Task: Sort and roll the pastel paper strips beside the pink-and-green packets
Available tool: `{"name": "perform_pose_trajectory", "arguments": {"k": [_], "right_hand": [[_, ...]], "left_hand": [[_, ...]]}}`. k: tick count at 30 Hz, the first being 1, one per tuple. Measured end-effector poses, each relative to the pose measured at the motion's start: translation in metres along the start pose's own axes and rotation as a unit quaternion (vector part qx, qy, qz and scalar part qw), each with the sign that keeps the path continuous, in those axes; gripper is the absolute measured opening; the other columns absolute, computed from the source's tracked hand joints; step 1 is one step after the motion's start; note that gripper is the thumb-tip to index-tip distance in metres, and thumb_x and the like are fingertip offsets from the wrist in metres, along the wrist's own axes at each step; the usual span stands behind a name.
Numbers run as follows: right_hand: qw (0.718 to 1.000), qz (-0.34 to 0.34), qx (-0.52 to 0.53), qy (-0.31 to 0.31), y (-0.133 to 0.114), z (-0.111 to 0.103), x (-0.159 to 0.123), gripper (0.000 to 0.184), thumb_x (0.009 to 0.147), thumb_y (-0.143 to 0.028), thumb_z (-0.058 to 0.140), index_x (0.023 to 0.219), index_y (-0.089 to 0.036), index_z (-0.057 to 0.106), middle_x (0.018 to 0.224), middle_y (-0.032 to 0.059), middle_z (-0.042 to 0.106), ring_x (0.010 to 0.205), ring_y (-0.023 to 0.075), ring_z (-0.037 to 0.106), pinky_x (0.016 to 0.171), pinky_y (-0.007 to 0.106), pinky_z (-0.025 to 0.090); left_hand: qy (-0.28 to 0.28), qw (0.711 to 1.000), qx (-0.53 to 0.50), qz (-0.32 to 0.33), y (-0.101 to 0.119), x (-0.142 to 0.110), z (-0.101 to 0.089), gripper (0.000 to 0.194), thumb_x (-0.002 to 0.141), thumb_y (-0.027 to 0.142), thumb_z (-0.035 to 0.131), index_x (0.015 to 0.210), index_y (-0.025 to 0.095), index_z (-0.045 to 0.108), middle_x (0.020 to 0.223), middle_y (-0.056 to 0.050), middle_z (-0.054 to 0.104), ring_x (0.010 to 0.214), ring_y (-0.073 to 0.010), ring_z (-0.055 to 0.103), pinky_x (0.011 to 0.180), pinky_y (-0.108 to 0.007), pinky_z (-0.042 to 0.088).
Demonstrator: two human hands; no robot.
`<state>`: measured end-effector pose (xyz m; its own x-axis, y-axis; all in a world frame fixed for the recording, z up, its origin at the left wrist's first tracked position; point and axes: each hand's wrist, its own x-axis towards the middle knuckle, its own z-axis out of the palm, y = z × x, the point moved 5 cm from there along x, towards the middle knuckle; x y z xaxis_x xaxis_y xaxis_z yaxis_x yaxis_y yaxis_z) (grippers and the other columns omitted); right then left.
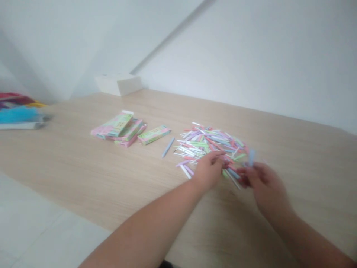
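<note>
A loose pile of pastel pen parts (210,139), thin sticks in white, pink, purple, green and blue, lies spread on the wooden table. My left hand (210,168) rests at the near side of the pile, its fingers curled down among the pieces; whatever they pinch is hidden. To the right of the pile, my right hand (263,180) is closed on a light-blue pen part (251,158) that points upward, blurred by motion. One light-blue pen (168,147) lies by itself left of the pile.
Left of the lone pen lies a flat pastel box (154,134), beside a stack of similar boxes (119,126). Farther back, a white box (119,85) stands by the wall. Blue and red packages (19,113) lie at the far left. The table's edge (55,203) runs along the lower left.
</note>
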<state>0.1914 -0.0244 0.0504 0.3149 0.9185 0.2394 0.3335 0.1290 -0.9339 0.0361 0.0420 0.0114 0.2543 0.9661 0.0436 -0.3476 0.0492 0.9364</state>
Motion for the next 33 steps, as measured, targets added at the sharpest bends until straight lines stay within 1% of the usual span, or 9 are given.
{"name": "perform_pose_trajectory", "arguments": {"k": [2, 4, 6, 8, 12, 18, 24, 29, 33], "right_hand": [[0.996, 0.042, -0.019, -0.071, 0.014, 0.003, -0.02, 0.041, 0.08, -0.063, 0.075, 0.094, -0.025, 0.066, 0.081, 0.0044, 0.075, 0.055, 0.0171, 0.064, 0.05, 0.031, 0.053], [0.985, 0.065, -0.055, -0.15, 0.024, 0.012, -0.03, 0.039, 0.084, -0.063, 0.07, 0.092, -0.024, 0.067, 0.073, 0.003, 0.073, 0.051, 0.0169, 0.061, 0.049, 0.031, 0.05], [0.975, 0.059, -0.089, -0.197, 0.028, 0.02, -0.032, 0.034, 0.09, -0.058, 0.064, 0.09, -0.025, 0.067, 0.065, 0.0005, 0.068, 0.051, 0.0173, 0.059, 0.05, 0.031, 0.047], [0.969, 0.039, -0.109, -0.218, 0.028, 0.025, -0.031, 0.028, 0.094, -0.053, 0.06, 0.089, -0.025, 0.066, 0.062, -0.0012, 0.065, 0.053, 0.0179, 0.06, 0.052, 0.031, 0.046], [0.966, 0.03, -0.11, -0.23, 0.027, 0.027, -0.03, 0.024, 0.096, -0.047, 0.058, 0.092, -0.025, 0.065, 0.071, -0.0006, 0.069, 0.057, 0.0178, 0.062, 0.056, 0.031, 0.046], [0.965, 0.043, -0.095, -0.239, 0.03, 0.023, -0.032, 0.027, 0.097, -0.049, 0.056, 0.093, -0.023, 0.063, 0.067, -0.0015, 0.065, 0.055, 0.0166, 0.06, 0.054, 0.03, 0.044], [0.969, 0.055, -0.081, -0.227, 0.027, 0.023, -0.03, 0.033, 0.094, -0.055, 0.058, 0.096, -0.022, 0.062, 0.084, 0.003, 0.072, 0.056, 0.0154, 0.061, 0.053, 0.03, 0.045], [0.971, 0.065, -0.065, -0.221, 0.024, 0.024, -0.03, 0.036, 0.092, -0.057, 0.059, 0.098, -0.022, 0.061, 0.082, 0.0035, 0.072, 0.056, 0.0158, 0.062, 0.054, 0.031, 0.049], [0.975, 0.06, -0.043, -0.21, 0.027, 0.022, -0.028, 0.036, 0.092, -0.059, 0.061, 0.097, -0.022, 0.061, 0.086, 0.0041, 0.073, 0.059, 0.0167, 0.065, 0.055, 0.031, 0.051]], "left_hand": [[0.019, 0.996, -0.081, -0.025, 0.0, 0.003, -0.001, 0.029, 0.098, 0.028, 0.061, 0.121, 0.013, 0.071, 0.096, -0.01, 0.076, 0.088, -0.0171, 0.075, 0.089, -0.034, 0.06], [0.012, 0.994, -0.106, -0.031, 0.0, 0.003, -0.002, 0.03, 0.097, 0.03, 0.064, 0.119, 0.012, 0.071, 0.098, -0.011, 0.077, 0.088, -0.0174, 0.075, 0.088, -0.032, 0.06], [-0.001, 0.996, -0.084, -0.023, -0.001, 0.003, -0.004, 0.033, 0.096, 0.035, 0.066, 0.122, 0.014, 0.071, 0.104, -0.012, 0.077, 0.093, -0.0193, 0.075, 0.084, -0.031, 0.06], [-0.009, 0.999, -0.039, 0.004, -0.004, 0.003, -0.008, 0.036, 0.095, 0.039, 0.067, 0.123, 0.016, 0.071, 0.109, -0.012, 0.077, 0.1, -0.0213, 0.074, 0.082, -0.029, 0.059], [-0.029, 0.998, 0.017, 0.044, -0.01, 0.005, -0.012, 0.036, 0.096, 0.042, 0.065, 0.123, 0.019, 0.072, 0.114, -0.011, 0.077, 0.105, -0.0225, 0.073, 0.086, -0.032, 0.059], [-0.036, 0.998, 0.036, 0.045, -0.01, 0.005, -0.013, 0.033, 0.097, 0.041, 0.064, 0.119, 0.019, 0.074, 0.114, -0.011, 0.076, 0.108, -0.0238, 0.072, 0.088, -0.032, 0.059], [-0.025, 0.998, 0.047, 0.04, -0.008, 0.006, -0.016, 0.035, 0.098, 0.041, 0.061, 0.123, 0.019, 0.071, 0.113, -0.012, 0.077, 0.109, -0.026, 0.073, 0.083, -0.034, 0.061], [-0.075, 0.977, 0.17, 0.108, 0.003, -0.003, -0.011, 0.035, 0.101, 0.041, 0.055, 0.124, 0.021, 0.073, 0.117, -0.008, 0.077, 0.116, -0.0239, 0.07, 0.104, -0.04, 0.054], [-0.143, 0.946, 0.257, 0.134, 0.018, -0.015, -0.004, 0.046, 0.105, 0.049, 0.045, 0.132, 0.021, 0.07, 0.134, -0.008, 0.071, 0.129, -0.0239, 0.063, 0.116, -0.042, 0.045]]}}
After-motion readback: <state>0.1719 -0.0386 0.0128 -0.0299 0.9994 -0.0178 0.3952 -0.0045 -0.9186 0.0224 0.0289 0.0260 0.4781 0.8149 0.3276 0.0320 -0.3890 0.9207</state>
